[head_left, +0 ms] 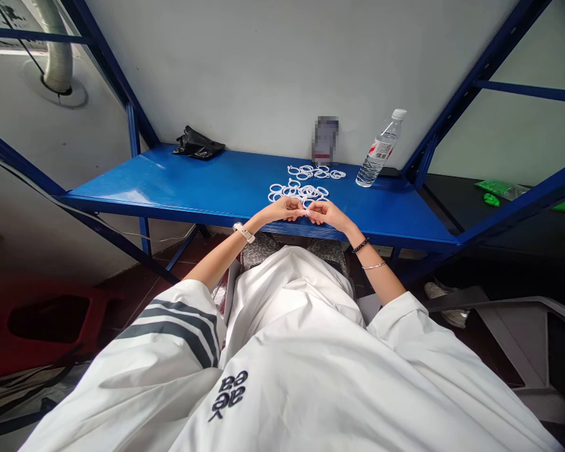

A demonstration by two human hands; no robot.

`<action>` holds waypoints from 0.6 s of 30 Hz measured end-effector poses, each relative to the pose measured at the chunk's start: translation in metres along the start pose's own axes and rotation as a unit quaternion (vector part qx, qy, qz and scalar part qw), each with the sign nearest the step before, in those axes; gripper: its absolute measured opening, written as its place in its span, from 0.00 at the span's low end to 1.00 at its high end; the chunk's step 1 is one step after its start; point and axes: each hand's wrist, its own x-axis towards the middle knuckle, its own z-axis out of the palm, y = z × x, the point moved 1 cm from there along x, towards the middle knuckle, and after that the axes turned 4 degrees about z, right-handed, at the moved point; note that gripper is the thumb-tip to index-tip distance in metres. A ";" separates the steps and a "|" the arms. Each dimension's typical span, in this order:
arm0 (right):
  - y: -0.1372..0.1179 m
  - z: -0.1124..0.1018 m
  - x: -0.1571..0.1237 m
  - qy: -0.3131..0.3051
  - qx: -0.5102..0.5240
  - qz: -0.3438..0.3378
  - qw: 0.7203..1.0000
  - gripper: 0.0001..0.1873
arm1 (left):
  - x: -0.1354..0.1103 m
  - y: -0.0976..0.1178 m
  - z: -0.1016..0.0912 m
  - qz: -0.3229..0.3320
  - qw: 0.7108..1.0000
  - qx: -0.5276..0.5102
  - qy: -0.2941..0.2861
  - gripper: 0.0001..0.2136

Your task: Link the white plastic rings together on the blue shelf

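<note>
My left hand (287,208) and my right hand (326,213) meet at the front edge of the blue table. Both are closed in a pinch on one thin white ring (306,204), mostly hidden by the fingers. Just beyond my fingertips lies a pile of similar white rings (289,189), loosely overlapping. Farther back is a second, smaller group of white rings (306,171). What the rings are made of is too small to make out.
On the blue table (193,188), a black plastic bag (198,144) lies at the back left. A pixelated upright object (324,141) stands behind the rings. To its right is a water bottle (380,150), with a dark flat object (390,172) beside it. Blue frame posts flank the table.
</note>
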 end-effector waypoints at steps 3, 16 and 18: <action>0.001 -0.001 0.000 0.000 0.002 0.008 1.000 0.26 | 0.000 0.003 0.000 0.002 1.000 -0.013 0.003 0.28; 0.003 -0.002 0.000 0.015 -0.006 -0.004 1.000 0.24 | 0.001 0.000 -0.001 -0.023 1.000 -0.011 0.001 0.27; -0.002 -0.002 -0.001 0.021 0.000 -0.007 1.000 0.25 | 0.001 0.000 -0.001 -0.024 1.000 -0.015 0.001 0.28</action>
